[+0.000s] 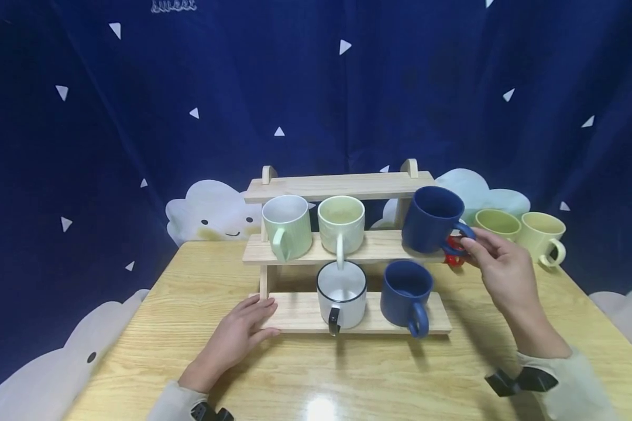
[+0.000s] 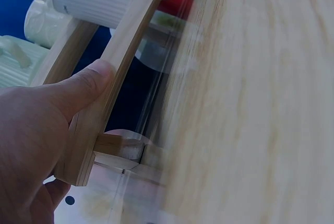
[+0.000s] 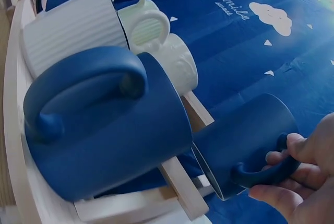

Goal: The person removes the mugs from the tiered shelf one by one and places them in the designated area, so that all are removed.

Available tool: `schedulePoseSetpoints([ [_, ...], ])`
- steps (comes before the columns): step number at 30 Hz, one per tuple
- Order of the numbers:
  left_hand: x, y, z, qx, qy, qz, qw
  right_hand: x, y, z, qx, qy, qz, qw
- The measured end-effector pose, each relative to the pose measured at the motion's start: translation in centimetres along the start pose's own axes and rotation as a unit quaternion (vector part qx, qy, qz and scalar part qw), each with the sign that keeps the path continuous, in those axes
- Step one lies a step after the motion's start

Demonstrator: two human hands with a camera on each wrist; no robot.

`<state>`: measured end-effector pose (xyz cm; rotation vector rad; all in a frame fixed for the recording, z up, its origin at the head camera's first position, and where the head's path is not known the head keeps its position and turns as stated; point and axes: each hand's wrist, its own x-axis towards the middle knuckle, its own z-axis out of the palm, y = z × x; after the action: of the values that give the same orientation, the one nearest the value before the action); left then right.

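Note:
My right hand (image 1: 507, 273) grips the handle of a dark blue mug (image 1: 428, 219) at the right end of the middle board of a wooden rack (image 1: 306, 314). In the right wrist view, fingers and thumb curl round that mug's handle (image 3: 266, 176). My left hand (image 1: 237, 330) holds the left end of the bottom board, thumb on its face in the left wrist view. Left of the held mug on the middle board stand a pale green mug (image 1: 295, 234) and a cream mug (image 1: 350, 234). Below are a white mug with a black handle (image 1: 350, 309) and another blue mug (image 1: 402, 304).
Right of the rack, behind my right hand, are a green mug (image 1: 497, 221) and a yellow mug (image 1: 537, 237). A small red object (image 1: 454, 254) shows beside the middle board. A dark blue curtain (image 1: 316, 76) hangs behind the wooden table (image 1: 295, 374).

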<state>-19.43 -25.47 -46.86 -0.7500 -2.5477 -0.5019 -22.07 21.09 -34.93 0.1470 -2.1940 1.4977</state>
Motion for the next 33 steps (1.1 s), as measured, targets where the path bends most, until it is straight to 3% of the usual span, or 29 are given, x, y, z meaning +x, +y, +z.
schedulePoseSetpoints([
  [10, 0.1, -0.1, -0.1, 0.002, 0.007, 0.009, 0.9999, 0.1, 0.3, -2.0, 0.081, 0.02, -0.008, 0.9965],
  [19, 0.0, 0.0, -0.1, 0.002, -0.002, -0.002, 1.0, -0.7, 0.9, -4.3, -0.028, 0.045, 0.028, 0.9982],
  [33, 0.1, 0.0, -0.2, -0.006, -0.017, -0.012, 0.9998, -1.7, 2.5, -7.1, 0.02, 0.067, 0.043, 0.9966],
])
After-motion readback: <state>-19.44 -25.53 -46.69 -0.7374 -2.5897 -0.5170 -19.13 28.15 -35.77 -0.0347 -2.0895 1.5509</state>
